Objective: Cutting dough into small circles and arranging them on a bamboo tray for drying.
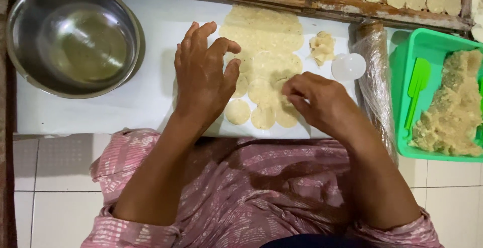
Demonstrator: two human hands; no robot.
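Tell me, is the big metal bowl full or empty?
Empty: the metal bowl shows only its bare, shiny inside.

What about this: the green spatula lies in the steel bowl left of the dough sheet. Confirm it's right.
Not right. The head view shows the green spatula lying in the green tub on the right, beside the dough sheet. The steel bowl does sit left of the sheet.

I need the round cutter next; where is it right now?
In the head view, the round white cutter lies on the white board, right of the dough scraps and just left of the wrapped rolling pin.
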